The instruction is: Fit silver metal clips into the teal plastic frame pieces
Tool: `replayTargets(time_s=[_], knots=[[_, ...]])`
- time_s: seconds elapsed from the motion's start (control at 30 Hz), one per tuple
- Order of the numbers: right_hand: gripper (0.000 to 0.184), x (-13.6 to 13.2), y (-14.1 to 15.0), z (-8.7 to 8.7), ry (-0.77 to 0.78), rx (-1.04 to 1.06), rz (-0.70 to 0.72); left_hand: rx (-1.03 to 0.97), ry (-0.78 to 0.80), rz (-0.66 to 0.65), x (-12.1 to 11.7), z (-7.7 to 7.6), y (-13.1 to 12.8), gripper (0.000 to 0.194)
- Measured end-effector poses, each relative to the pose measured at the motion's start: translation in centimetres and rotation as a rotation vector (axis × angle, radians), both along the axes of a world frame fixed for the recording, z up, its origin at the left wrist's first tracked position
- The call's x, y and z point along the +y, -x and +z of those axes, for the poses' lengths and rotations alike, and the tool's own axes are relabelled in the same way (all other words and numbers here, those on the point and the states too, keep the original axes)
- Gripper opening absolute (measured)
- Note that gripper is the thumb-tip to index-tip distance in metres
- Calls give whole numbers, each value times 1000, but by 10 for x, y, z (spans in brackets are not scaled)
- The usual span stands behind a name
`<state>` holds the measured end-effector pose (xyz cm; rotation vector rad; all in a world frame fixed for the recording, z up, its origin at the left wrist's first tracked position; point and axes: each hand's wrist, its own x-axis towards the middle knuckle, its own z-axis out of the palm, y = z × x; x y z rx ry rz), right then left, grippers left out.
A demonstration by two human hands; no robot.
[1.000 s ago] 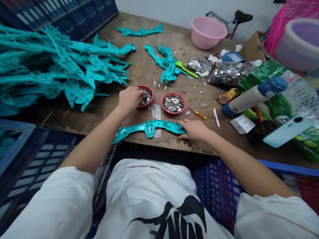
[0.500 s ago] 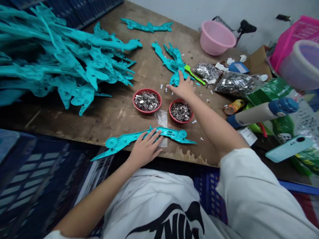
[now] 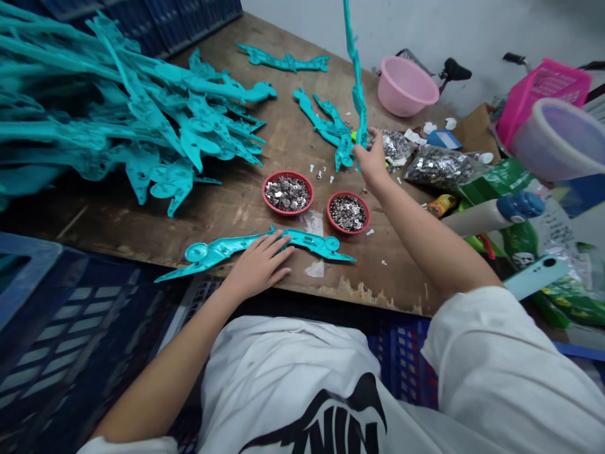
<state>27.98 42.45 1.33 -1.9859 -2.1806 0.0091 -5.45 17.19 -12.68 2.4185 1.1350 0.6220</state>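
A long turquoise plastic part [image 3: 315, 241] lies along the table's front edge, and across its middle rests my left hand [image 3: 259, 261], open, fingers stretched over it. Farther back my right hand [image 3: 372, 161] is closed around the lower end of another turquoise plastic part [image 3: 358, 82], which stands nearly upright with its top out of the picture. More turquoise parts [image 3: 327, 128] lie crossed beside that hand. Between my hands stand two red baskets: the left one [image 3: 312, 193] holds flat metal clips, the right one [image 3: 367, 217] small metal pieces.
A big heap of turquoise parts [image 3: 189, 94] fills the left side. One more part [image 3: 288, 62] lies at the back. To the right are a pink basin [image 3: 407, 88], bags of metal pieces [image 3: 437, 167], a bottle [image 3: 477, 217] and a phone [image 3: 539, 277].
My right hand has closed on a turquoise part and raised it upright from the pile. My left hand stays on the front part. The view has shifted slightly.
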Motion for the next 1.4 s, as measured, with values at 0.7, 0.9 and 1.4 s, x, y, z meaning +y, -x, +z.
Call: replayTargets(time_s=[0.7,0.9,1.4], knots=[[93,12,13,-24,154,78,-263,-1406,834,356,-114,22,-75,45],[92,95,12,-63,209,150,-416,-1355,806,364,-123,4,-67,44],[107,-95,-72,-15,-206,342,491,-1315,635,-87,-118,30,-79,40]])
